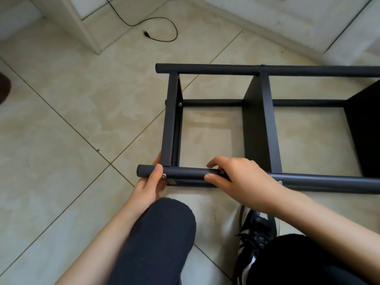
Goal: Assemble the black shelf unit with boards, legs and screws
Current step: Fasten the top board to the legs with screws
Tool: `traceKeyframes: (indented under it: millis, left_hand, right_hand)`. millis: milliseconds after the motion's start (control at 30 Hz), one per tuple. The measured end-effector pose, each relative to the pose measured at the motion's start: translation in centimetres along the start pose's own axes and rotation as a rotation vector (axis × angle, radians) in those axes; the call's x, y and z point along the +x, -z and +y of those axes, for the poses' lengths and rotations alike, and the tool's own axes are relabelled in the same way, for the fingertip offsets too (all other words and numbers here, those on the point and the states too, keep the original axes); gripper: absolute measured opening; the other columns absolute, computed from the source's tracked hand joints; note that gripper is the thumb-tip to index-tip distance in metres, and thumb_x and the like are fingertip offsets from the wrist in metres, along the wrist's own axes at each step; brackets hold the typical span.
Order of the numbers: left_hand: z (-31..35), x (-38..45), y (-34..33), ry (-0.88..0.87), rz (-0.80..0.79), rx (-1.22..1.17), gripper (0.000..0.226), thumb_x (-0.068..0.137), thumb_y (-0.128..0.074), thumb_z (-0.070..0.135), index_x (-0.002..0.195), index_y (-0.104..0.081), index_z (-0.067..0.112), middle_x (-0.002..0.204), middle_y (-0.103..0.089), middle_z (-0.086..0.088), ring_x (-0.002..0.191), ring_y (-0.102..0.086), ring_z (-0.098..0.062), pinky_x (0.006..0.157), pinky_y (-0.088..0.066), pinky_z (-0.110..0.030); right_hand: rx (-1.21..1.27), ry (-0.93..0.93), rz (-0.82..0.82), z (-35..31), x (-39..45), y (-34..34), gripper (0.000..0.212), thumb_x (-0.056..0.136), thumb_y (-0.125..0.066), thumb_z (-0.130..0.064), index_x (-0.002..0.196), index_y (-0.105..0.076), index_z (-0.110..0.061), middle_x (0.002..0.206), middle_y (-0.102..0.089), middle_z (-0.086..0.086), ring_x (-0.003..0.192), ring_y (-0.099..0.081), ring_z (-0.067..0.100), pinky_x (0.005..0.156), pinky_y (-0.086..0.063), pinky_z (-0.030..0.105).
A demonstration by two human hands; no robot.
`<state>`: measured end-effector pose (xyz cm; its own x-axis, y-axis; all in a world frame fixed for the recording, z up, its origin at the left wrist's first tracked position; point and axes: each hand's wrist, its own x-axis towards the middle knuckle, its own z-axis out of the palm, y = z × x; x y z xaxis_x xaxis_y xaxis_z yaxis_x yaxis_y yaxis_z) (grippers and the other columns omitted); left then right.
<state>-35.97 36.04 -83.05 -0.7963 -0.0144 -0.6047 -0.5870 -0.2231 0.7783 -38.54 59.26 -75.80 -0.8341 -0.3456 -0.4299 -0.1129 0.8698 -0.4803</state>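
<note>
Shelf unit (267, 128) lies on its side on the tiled floor (61, 130), long axis running left to right; its right end is cut off by the frame edge. Your left hand (151, 182) grips the near leg (185, 174) beside a screw (163, 176). Your right hand (236, 177) curls around the same leg, hiding its fingertips' work.

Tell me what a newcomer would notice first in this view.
First, the black shelf unit lying on its side on the tiled floor, at centre-right, its boards standing between long round legs. Next, both hands on the near leg at lower centre: the left hand grips it near its end beside a silver screw, and the right hand is curled over it further along. A black cable lies loose on the floor at the top.
</note>
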Motion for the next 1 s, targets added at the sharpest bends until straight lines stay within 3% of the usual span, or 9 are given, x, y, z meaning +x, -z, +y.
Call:
traceKeyframes:
  millis: [167,267,367,500,733,833,1000]
  left_hand:
    - [1.2,-0.8,-1.4,-0.006,-0.001,-0.067,0.048,0.08,-0.055,0.04,0.125,-0.059,0.024,0.111,-0.076,0.007,0.101,-0.071,-0.003,0.083,-0.055,-0.013]
    - [2.2,-1.6,-2.0,0.03,0.033,-0.121,0.05,0.076,-0.063,0.042,0.12,-0.062,0.02,0.121,-0.073,-0.003,0.108,-0.07,-0.01,0.096,-0.048,-0.023]
    - [3.8,-2.7,-2.7,0.0,0.018,-0.145,0.055,0.079,-0.064,0.041,0.13,-0.061,0.019,0.128,-0.07,-0.004,0.118,-0.066,-0.011,0.102,-0.045,-0.026]
    - [7.3,-4.2,-3.9,-0.069,0.014,-0.067,0.069,0.083,-0.059,0.042,0.143,-0.051,0.009,0.139,-0.061,-0.012,0.133,-0.054,-0.022,0.12,-0.033,-0.042]
    - [15.4,-7.1,-6.5,-0.23,0.0,0.105,0.065,0.086,-0.06,0.05,0.138,-0.055,0.012,0.14,-0.059,-0.005,0.136,-0.049,-0.021,0.121,-0.029,-0.048]
    - [18.9,-9.3,-8.1,-0.317,-0.025,0.184,0.079,0.074,-0.063,0.057,0.142,-0.054,0.017,0.138,-0.059,-0.003,0.134,-0.049,-0.02,0.122,-0.028,-0.044]
    - [24.5,-12.9,-11.1,-0.498,-0.078,0.277,0.08,0.072,-0.065,0.058,0.144,-0.055,0.024,0.124,-0.064,0.013,0.128,-0.054,-0.009,0.116,-0.032,-0.029]
  right_hand:
    - [0.069,0.027,-0.034,0.3,0.3,1.1,0.025,0.099,-0.049,-0.046,0.117,-0.061,-0.034,0.106,-0.065,-0.012,0.104,-0.057,0.015,0.093,-0.035,0.041]
    - [0.075,0.035,-0.023,0.2,0.1,1.8,0.023,0.099,-0.052,-0.041,0.119,-0.061,-0.034,0.104,-0.066,-0.01,0.102,-0.057,0.017,0.097,-0.038,0.042]
    - [0.099,0.058,-0.005,-0.2,0.0,2.6,0.024,0.099,-0.053,-0.038,0.12,-0.062,-0.031,0.1,-0.067,-0.005,0.098,-0.059,0.019,0.097,-0.044,0.044]
    - [0.123,0.091,0.051,-1.1,-0.9,4.5,0.027,0.099,-0.054,-0.036,0.123,-0.063,-0.027,0.102,-0.068,-0.003,0.097,-0.061,0.02,0.096,-0.047,0.045]
    - [0.292,0.134,0.161,-2.8,-3.2,10.6,0.028,0.097,-0.059,-0.029,0.123,-0.064,-0.02,0.091,-0.063,-0.013,0.087,-0.062,0.008,0.079,-0.05,0.019]
    - [0.353,0.146,0.156,-3.9,-5.1,13.8,0.029,0.098,-0.058,-0.021,0.127,-0.06,-0.02,0.098,-0.067,-0.006,0.09,-0.066,0.01,0.082,-0.054,0.021]
    - [0.323,0.142,0.229,-6.0,-8.5,18.3,0.031,0.101,-0.052,-0.018,0.131,-0.055,-0.022,0.112,-0.068,0.0,0.098,-0.066,0.01,0.082,-0.05,0.017]
